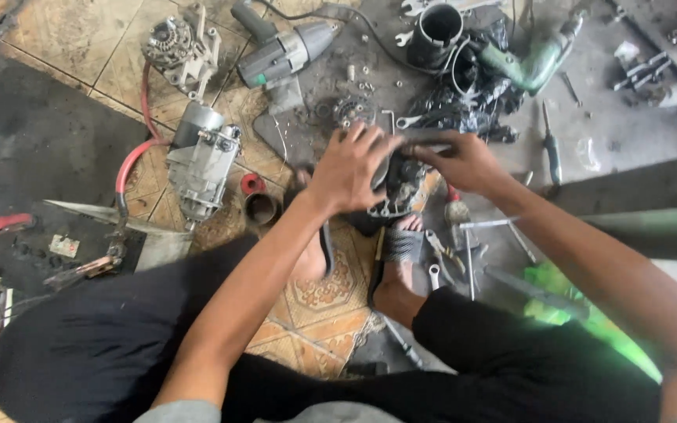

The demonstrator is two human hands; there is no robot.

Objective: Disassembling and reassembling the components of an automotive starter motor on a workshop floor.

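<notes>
My left hand [350, 168] wraps over the top and left side of a dark metal motor housing [395, 188] held just above the floor between my feet. On the housing's right upper side my right hand [464, 160] grips it, fingers curled at its top edge. The housing is black and greasy, with a rounded flange at its lower end. Much of it is hidden under my fingers. My sandalled right foot [397, 266] rests directly below it.
A silver starter motor [201, 160] with a red cable lies at left, an alternator [178, 47] behind it. A grey impact wrench [280, 51], a green drill [530, 63], a black cylinder [436, 31], wrenches, a screwdriver [552, 153] and small parts litter the tiled floor.
</notes>
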